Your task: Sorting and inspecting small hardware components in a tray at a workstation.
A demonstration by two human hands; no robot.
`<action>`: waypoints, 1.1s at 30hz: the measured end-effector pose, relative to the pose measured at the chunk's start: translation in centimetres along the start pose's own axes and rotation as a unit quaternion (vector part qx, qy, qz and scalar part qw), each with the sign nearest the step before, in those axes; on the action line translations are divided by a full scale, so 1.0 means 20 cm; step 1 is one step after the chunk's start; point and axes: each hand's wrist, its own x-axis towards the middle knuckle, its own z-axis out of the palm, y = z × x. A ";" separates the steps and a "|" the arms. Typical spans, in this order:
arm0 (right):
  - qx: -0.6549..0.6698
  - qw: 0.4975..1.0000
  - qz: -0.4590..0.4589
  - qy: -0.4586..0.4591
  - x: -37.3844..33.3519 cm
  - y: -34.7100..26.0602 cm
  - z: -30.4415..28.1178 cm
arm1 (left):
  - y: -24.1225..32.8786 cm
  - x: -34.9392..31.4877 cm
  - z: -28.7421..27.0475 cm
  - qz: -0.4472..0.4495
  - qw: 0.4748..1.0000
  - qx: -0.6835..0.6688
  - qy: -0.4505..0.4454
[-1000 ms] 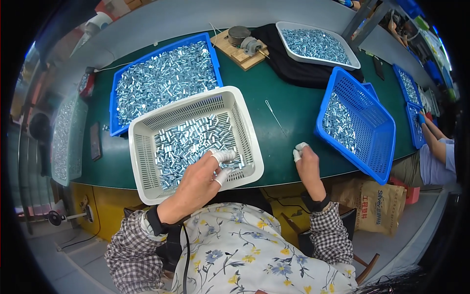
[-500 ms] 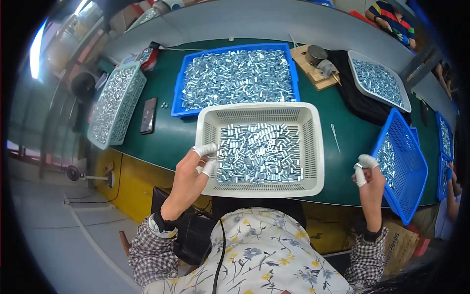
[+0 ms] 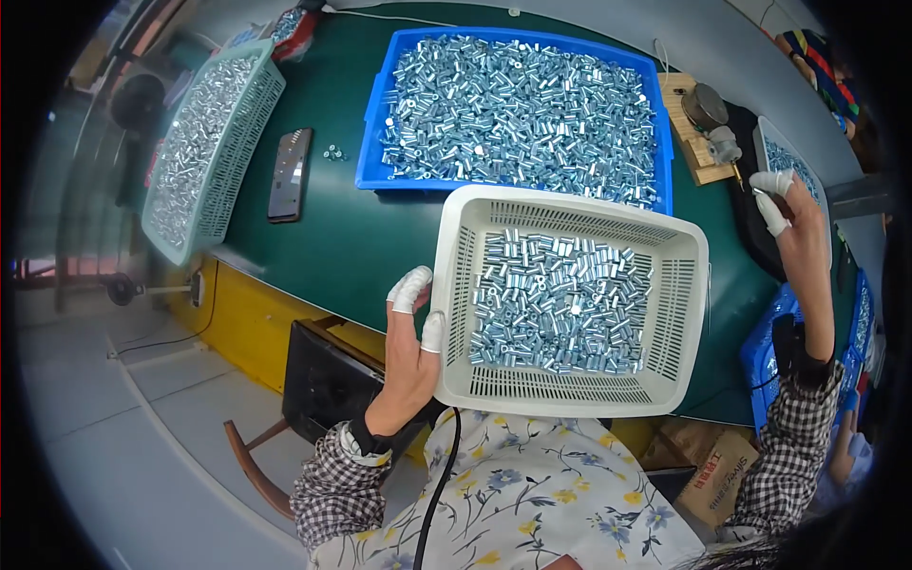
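My left hand (image 3: 407,366) is at the left side of a cream plastic basket (image 3: 689,313), its white-covered thumb by the rim and its index finger spread away, nothing between them. Many short silver metal sleeves (image 3: 560,304) lie in the basket. On the right, my right hand (image 3: 803,228) is raised, with white covers on thumb and index finger. Those two fingertips pinch what looks like one small metal sleeve (image 3: 757,192). Close by them is the pointed brass tip (image 3: 738,176) of a small device (image 3: 724,144) on a wooden board (image 3: 705,169).
A large blue tray (image 3: 375,142) heaped with sleeves stands behind the basket. At left are a pale green basket (image 3: 223,180) of sleeves, a phone (image 3: 289,176) and a few loose pieces (image 3: 333,152). Beyond my right hand are a white tray (image 3: 763,142) and blue baskets (image 3: 760,351).
My left hand has come out of the cream basket to its outer left side, fingers opening. My right hand has gone from beside the blue basket up to the device. The view has shifted.
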 end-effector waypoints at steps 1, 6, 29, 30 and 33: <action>0.034 0.999 -0.007 -0.021 0.07 0.00 0.05 | -0.01 0.01 0.02 -0.008 1.000 -0.005 -0.004; 0.061 0.988 -0.030 -0.135 0.43 -0.01 0.32 | -0.01 0.04 0.05 -0.037 0.997 -0.072 -0.005; 0.060 0.969 -0.113 -0.212 0.75 0.01 0.86 | -0.04 0.00 0.06 -0.080 0.991 -0.106 -0.021; 0.060 0.967 -0.119 -0.219 0.75 0.00 0.86 | -0.04 0.00 0.06 -0.081 0.990 -0.113 -0.012; 0.068 0.968 -0.117 -0.209 0.73 0.00 0.86 | -0.04 0.00 0.06 -0.081 0.988 -0.129 0.005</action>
